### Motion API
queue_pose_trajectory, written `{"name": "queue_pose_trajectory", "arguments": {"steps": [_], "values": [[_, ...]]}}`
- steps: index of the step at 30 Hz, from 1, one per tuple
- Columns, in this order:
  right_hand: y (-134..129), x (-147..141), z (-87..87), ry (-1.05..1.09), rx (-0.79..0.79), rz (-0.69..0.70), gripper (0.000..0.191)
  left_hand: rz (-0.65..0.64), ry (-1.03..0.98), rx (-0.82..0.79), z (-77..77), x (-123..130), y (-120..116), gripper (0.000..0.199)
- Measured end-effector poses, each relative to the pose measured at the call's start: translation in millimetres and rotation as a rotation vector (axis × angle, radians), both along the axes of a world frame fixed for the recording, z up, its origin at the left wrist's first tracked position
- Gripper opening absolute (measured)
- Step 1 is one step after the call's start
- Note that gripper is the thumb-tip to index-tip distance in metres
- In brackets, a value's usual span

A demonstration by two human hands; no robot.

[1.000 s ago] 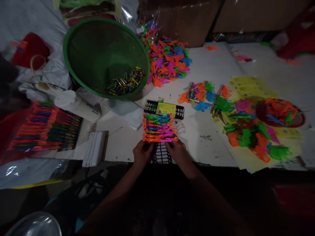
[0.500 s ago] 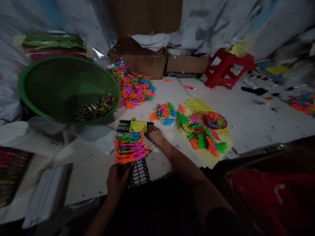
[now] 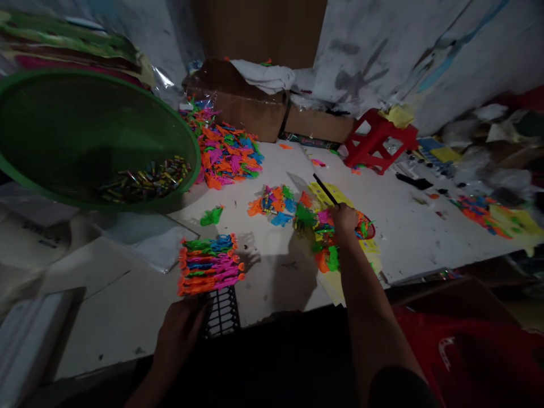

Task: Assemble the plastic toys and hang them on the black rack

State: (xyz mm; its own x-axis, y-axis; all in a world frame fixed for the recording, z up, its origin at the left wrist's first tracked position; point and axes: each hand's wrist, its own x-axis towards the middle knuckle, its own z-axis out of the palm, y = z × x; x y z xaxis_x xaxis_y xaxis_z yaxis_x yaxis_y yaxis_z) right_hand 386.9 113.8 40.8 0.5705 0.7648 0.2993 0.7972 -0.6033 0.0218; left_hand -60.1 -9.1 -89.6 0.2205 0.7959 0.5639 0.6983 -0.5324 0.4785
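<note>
My left hand (image 3: 182, 320) grips the left side of a black lattice tray (image 3: 221, 314) at the table's front edge. Rows of orange, pink, blue and green plastic pieces (image 3: 210, 265) lie at the tray's far end. My right hand (image 3: 345, 220) is closed on a dark, thin rack (image 3: 325, 188), seen edge-on and tilted, over the yellow sheets (image 3: 369, 246). Beneath and around that hand is a pile of coloured pieces (image 3: 334, 258), beside a red bowl (image 3: 370, 229). A green piece (image 3: 211, 216) lies beyond the rows.
A green basin (image 3: 193, 133) with small multicoloured cylinders stands at the left. Behind are a large coloured heap (image 3: 229, 156), cardboard boxes (image 3: 250, 116) and a red stool (image 3: 380, 139). White stacked boards (image 3: 38, 334) lie front left; a red chair (image 3: 480, 345) is front right.
My right hand has moved right, from beyond the coloured rows to the yellow sheets, carrying the dark rack with it. My left hand stays at the lattice tray. The view has shifted.
</note>
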Motion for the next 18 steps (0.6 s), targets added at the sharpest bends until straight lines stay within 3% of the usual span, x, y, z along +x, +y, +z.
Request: {"name": "queue_pose_trajectory", "arguments": {"steps": [3,6,10,14,16,18], "values": [[16,-6,-8.4,0.013,-0.073,0.073,0.038,-0.012,0.02,0.027,1.4,-1,-1,0.01],[26,-30,-21.5,0.031,-0.16,0.192,0.031,-0.017,0.042,0.035,2.6,-1,-2,0.011],[13,-72,-35.5,0.051,-0.247,0.35,0.023,-0.012,0.045,0.01,2.8,-1,-2,0.01],[-4,-90,-26.8,0.059,-0.241,0.463,0.031,-0.039,0.054,0.018,2.5,-1,-3,0.011],[-4,-79,-16.0,0.023,-0.165,0.443,0.034,-0.046,0.065,0.024,2.8,-2,-3,0.012],[1,-59,-7.3,-0.038,-0.093,0.338,0.036,-0.039,0.072,0.027,4.1,-1,-4,0.012]]}}
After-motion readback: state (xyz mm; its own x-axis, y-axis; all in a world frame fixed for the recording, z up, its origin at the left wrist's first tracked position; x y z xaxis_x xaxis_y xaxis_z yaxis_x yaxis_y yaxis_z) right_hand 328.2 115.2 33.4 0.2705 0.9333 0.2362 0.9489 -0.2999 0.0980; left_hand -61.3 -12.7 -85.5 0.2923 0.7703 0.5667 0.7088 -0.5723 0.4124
